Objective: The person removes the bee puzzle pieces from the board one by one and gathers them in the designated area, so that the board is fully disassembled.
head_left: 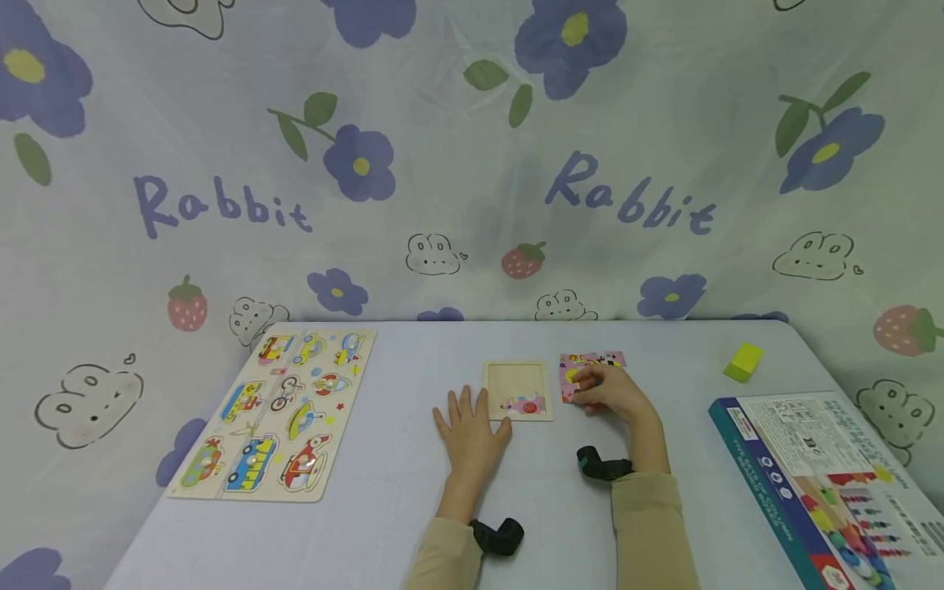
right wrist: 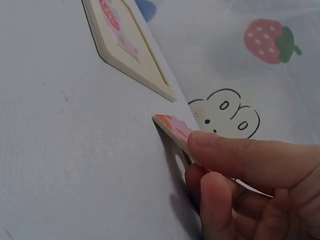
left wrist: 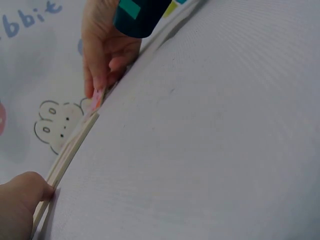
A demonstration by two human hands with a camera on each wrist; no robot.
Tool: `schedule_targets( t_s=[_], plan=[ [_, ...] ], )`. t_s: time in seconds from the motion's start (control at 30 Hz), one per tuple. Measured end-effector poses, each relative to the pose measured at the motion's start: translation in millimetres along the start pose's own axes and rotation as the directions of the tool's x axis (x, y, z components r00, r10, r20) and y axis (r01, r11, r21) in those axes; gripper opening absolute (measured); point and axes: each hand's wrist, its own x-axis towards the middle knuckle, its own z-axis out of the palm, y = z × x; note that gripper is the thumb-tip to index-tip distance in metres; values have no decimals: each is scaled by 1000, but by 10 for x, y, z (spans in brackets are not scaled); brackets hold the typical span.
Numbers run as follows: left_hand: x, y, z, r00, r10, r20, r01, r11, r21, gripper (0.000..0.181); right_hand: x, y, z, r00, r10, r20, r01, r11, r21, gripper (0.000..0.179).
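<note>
My left hand lies with fingers spread at the left and lower edge of a small square wooden puzzle frame. In the left wrist view its thumb touches the frame's side. One pink puzzle piece with a red round picture lies inside, along the bottom. To the right, my right hand pinches a pink and orange wooden puzzle piece between thumb and fingers; the piece is tilted up off the table. Around that hand are more pink puzzle pieces, partly hidden by it.
On the left lies a wooden peg board with vehicle pictures. A yellow block sits at the back right, behind a flat printed box. A patterned cloth hangs behind the table.
</note>
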Motion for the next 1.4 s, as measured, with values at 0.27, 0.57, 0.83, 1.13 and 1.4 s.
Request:
schedule_targets(
  t_s=[0.27, 0.57, 0.83, 1.13, 1.4],
  plan=[
    [6, -9, 11, 1000, -14, 26, 15, 1000, -10, 58, 1, 2, -11, 1000, -3, -9, 3, 1000, 10, 36],
    [3, 2, 2, 1000, -11, 19, 12, 1000, -18, 58, 3, -25, -14, 999, -35, -21, 35, 999, -7, 40],
    [2, -1, 7, 1000, -13, 24, 13, 1000, -10, 58, 39, -69, 62, 990, -141, -3, 141, 989, 31, 38],
    [9, -5, 8, 999, -16, 34, 16, 1000, -5, 58, 60, -173, 221, 975, -214, 53, 213, 977, 24, 35],
    [9, -11, 11, 999, -11, 31, 11, 1000, 7, 59, 105, -225, 385, 961, -249, 121, 253, 967, -15, 32]
  ],
)
